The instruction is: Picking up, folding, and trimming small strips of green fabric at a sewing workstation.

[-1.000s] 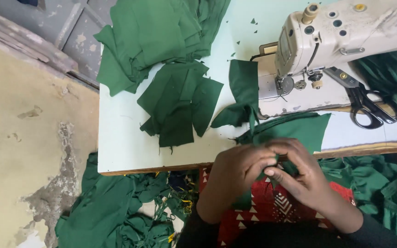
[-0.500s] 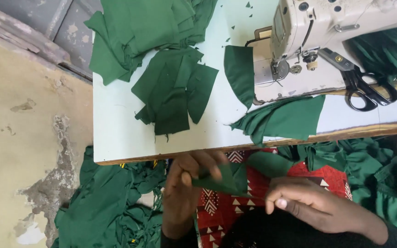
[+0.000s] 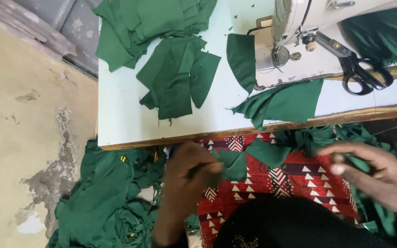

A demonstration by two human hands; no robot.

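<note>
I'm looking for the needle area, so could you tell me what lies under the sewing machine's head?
A curved green fabric piece lies beside the sewing machine, at the metal plate. The needle itself is too small to see.

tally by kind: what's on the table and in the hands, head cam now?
Sewing machine: 1
Scissors: 1
Green fabric heaps on the table: 3 (back, middle, front)
Green piece held in left hand: 1
Right hand on green cloth: 1
Total: 7
</note>
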